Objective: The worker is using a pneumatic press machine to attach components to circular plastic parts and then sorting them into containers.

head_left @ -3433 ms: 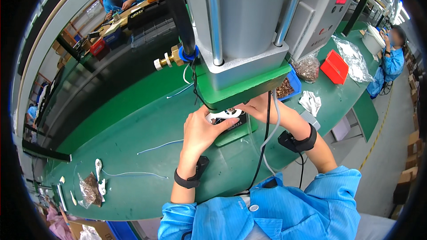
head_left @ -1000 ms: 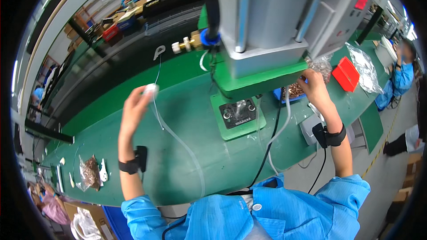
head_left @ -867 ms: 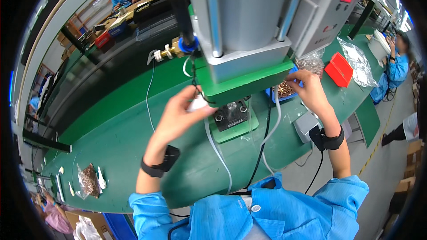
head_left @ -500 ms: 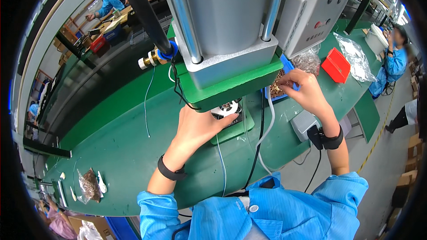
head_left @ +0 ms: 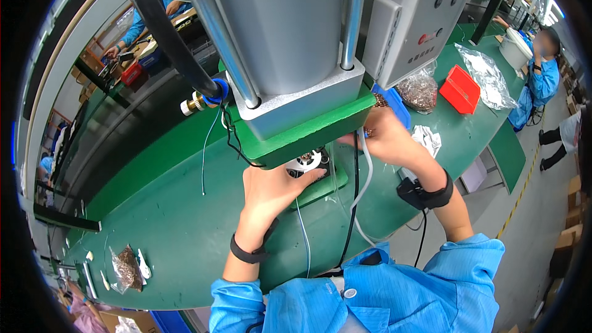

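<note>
My left hand [head_left: 271, 188] rests at the front of the press, fingers on a small white round part [head_left: 306, 161] seated on the black fixture under the green press head [head_left: 302, 129]. A thin white-blue wire [head_left: 303, 228] runs from that part toward my body. My right hand [head_left: 385, 142] reaches in from the right side under the press head, fingers pinched on something small; what it holds is hidden. Both wrists wear black straps.
A grey press column [head_left: 277, 31] with a control box [head_left: 425, 12] fills the middle. A blue tray [head_left: 394, 102], bags of small parts [head_left: 420, 91], a red box [head_left: 459, 89] sit right. Another bag [head_left: 126, 268] lies left. Other workers [head_left: 539, 80] sit nearby.
My left hand swung from far out on the left, carrying a white part with its wire, back to the press fixture. My right hand came from the parts tray to the press.
</note>
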`<action>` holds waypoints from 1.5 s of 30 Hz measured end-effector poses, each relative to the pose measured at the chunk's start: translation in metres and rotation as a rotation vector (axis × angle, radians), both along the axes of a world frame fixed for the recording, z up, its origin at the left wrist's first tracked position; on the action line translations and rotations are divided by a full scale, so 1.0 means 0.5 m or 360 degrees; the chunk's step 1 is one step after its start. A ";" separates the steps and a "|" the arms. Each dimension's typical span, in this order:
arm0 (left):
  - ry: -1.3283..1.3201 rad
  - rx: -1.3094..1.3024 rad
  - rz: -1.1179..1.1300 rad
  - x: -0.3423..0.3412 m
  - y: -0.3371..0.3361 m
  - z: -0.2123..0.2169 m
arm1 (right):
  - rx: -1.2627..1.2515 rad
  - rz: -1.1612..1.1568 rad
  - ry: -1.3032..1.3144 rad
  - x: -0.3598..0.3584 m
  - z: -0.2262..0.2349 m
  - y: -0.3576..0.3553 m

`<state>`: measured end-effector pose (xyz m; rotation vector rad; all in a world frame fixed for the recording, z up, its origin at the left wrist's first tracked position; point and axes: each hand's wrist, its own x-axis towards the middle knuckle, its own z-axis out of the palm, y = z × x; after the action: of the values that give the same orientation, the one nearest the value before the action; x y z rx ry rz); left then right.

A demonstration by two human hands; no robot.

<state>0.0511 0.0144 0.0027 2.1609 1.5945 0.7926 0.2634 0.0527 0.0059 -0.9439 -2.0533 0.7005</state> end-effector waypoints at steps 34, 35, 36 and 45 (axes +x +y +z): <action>-0.0269 -0.0056 0.0050 -0.012 -0.006 -0.023 | -0.0404 0.0258 0.0121 -0.108 -0.032 0.013; -0.0273 -0.0047 0.0039 -0.012 -0.005 -0.023 | -0.0359 0.0265 0.0112 -0.108 -0.034 0.012; -0.0258 -0.0066 0.0043 -0.013 -0.006 -0.022 | -0.0339 0.0273 0.0081 -0.108 -0.025 0.010; -0.0227 -0.0166 0.0015 -0.020 -0.004 -0.020 | -0.0375 0.0180 0.0272 -0.101 -0.049 -0.011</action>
<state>0.0413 0.0122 -0.0071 1.9799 1.5401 0.8277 0.2127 0.0471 -0.0186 -0.8683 -1.9125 1.0650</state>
